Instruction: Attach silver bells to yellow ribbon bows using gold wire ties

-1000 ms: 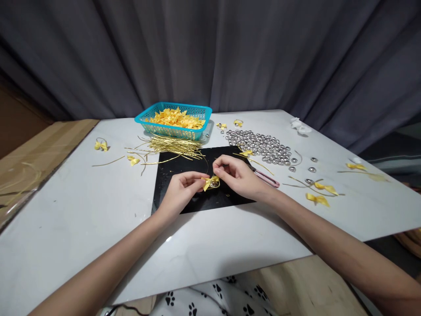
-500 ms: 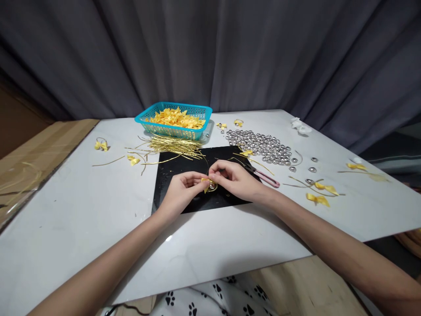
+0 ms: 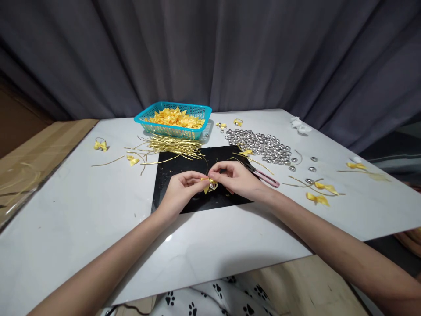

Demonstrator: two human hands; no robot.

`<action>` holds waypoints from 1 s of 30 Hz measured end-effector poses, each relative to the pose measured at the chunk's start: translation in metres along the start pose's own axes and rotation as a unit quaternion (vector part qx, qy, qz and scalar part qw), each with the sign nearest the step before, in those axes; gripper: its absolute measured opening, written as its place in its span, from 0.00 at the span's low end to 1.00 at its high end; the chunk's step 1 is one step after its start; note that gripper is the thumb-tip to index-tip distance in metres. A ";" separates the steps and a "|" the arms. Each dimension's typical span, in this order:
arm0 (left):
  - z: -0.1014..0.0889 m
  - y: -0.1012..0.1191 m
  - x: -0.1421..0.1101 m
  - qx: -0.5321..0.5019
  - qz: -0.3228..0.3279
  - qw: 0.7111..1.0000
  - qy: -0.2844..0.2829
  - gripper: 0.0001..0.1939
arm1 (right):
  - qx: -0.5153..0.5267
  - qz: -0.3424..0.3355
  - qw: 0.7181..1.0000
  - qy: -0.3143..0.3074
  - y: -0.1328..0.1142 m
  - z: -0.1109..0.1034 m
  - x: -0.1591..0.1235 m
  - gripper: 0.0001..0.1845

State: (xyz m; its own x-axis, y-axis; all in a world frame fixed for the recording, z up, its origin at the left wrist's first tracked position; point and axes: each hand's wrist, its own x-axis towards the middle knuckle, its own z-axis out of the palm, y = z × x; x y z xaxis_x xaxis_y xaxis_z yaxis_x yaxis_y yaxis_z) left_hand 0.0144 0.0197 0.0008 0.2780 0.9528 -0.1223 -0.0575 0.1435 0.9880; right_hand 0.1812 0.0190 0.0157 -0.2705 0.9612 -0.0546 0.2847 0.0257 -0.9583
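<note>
My left hand [image 3: 186, 186] pinches a yellow ribbon bow [image 3: 206, 189] between thumb and fingertips, over the black mat. A small silver bell [image 3: 212, 185] hangs at the bow, with a loop of gold twist tie [image 3: 215, 188] curving around it. Against the left fingertips, my right hand [image 3: 235, 177] is closed in a pinch at the top of the bow, where a thin end of the tie sticks up. Its fingertips partly hide the pinched spot. Pink-handled scissors [image 3: 268, 179] lie just beyond the right hand.
Yellow bows fill a blue basket [image 3: 140, 120] at the back. In front of it lies a bundle of gold ties [image 3: 174, 146]. Many silver bells [image 3: 263, 147] spread right of the black mat [image 3: 167, 197]. Loose bows [image 3: 317, 199] and crumpled white tissue [image 3: 300, 126] sit farther right.
Both hands stay nearly in place. The right fingers have shifted slightly at the bow, and the bow has tilted a little.
</note>
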 end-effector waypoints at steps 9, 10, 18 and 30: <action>0.001 0.003 -0.001 -0.009 0.017 1.000 0.020 0.09 | -0.192 -0.219 0.955 0.067 -0.002 -0.003 -0.004 0.06; 0.001 0.003 -0.001 -0.007 0.019 1.000 0.020 0.09 | -0.222 -0.250 0.940 0.075 0.000 -0.003 -0.005 0.06; 0.001 0.000 -0.001 0.013 0.059 0.998 0.002 0.10 | -0.333 -0.314 0.886 0.079 0.003 0.002 -0.012 0.06; 0.003 -0.003 0.000 -0.030 0.112 0.993 0.019 0.16 | -0.291 -0.246 0.922 0.066 -0.001 0.001 -0.008 0.05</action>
State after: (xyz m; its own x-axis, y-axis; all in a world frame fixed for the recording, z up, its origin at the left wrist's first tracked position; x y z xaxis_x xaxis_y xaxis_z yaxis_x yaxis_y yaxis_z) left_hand 0.0175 0.0185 -0.0013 0.2153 0.9718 0.0963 -0.1714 -0.0595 0.9834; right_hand 0.1823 0.0106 0.0164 -0.3943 0.8184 0.4181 0.6130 0.5732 -0.5438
